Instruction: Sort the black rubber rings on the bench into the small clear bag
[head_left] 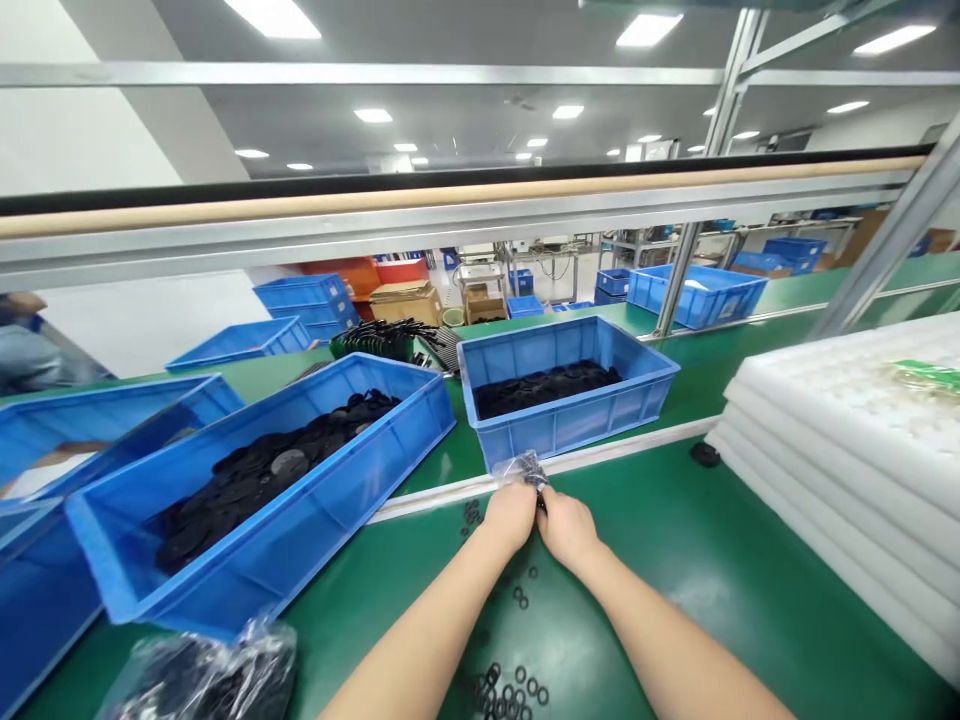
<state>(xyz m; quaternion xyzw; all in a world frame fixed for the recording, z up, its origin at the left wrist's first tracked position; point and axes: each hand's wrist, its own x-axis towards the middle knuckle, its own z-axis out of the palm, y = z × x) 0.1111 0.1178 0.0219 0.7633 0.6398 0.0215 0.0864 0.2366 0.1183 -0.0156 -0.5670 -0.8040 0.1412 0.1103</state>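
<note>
Desk (360, 580): in the head view, green and glossy, with a pale strip (427, 500) running across it.
Room: a metal post (679, 285) rises behind the desk; lit ceiling panels (649, 30) hang above; a co-worker's sleeve (37, 355) shows at the left edge.
Bins: the long blue bin (330, 510) and the middle blue bin (570, 425) hold dark pieces.
White stack (817, 490): layered slabs on the right.
Loose rings (493, 675): black, scattered between and under the forearms.
Filled bag (210, 675): plastic, dark inside, at lower left.
Left grip (512, 512): fingers curled closed on the clear bag (529, 467).
Right grip (568, 525): closed beside it, pinching the same bag; fingertips partly hidden.
Bag's place: just before the middle blue bin's near wall.
</note>
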